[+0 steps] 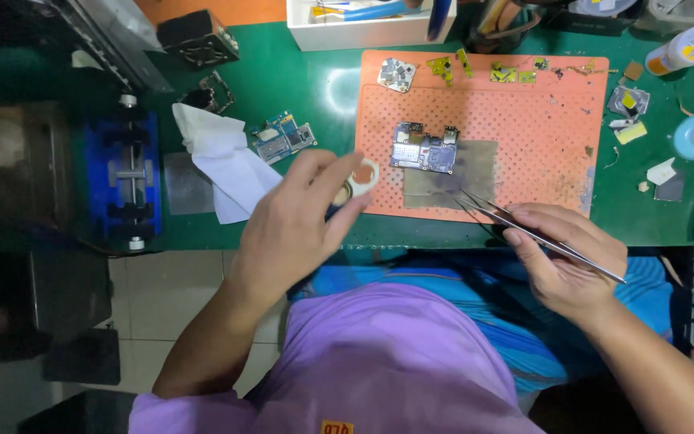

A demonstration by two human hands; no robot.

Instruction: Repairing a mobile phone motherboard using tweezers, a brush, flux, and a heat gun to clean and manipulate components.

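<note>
Head view, left hand (295,221) pinching small round tin (361,176), right hand (564,253) gripping tweezers (524,229), white box (355,32) of tools far.

Polished metal tweezers (540,233) are gleaming in the right grip (564,257); beyond them, a perforated matt rubber mat (524,128) is lying on the glossy green tabletop (315,88).

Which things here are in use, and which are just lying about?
In use:
- tweezers in the right hand
- small white ring in the left hand
- circuit board on the orange mat

Lying about:
- white tissue
- second board
- blue clamp
- white bottle
</note>
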